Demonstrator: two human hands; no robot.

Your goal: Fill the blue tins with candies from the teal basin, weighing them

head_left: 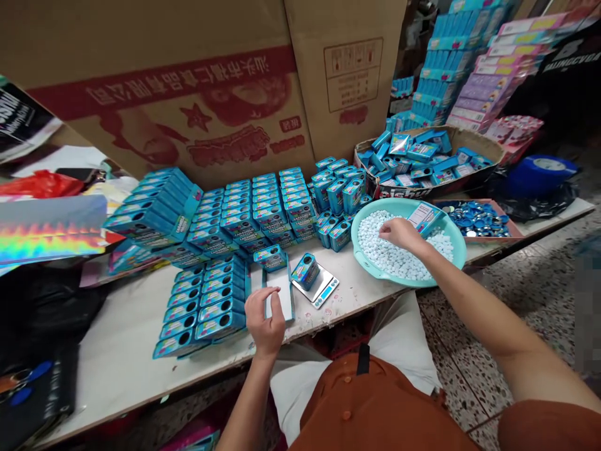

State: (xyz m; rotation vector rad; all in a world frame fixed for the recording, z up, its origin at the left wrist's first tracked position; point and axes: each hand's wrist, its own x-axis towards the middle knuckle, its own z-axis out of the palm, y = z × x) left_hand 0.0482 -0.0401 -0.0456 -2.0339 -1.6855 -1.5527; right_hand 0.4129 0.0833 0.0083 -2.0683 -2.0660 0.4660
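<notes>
My right hand (402,237) is over a turquoise basin (364,266) of small white candies (397,260), its fingertips pinched together at the candies. Close behind it, a blue candy box (427,218) lies tilted in the basin. My left hand (265,322) is half curled, thumb apart from the fingers, with nothing visible in it. It hovers at the front of a shallow open display tray (284,291), which has one blue box (270,257) at its far end. Between my hands, another blue box (305,270) with a dark round opening stands on a small digital scale (323,289).
Rows of blue boxes (220,300) fill the table left of the tray, with more stacked behind (241,216). At right are a carton of loose boxes (422,156) and a tray of blue lids (479,219). A large cardboard carton (188,37) stands behind.
</notes>
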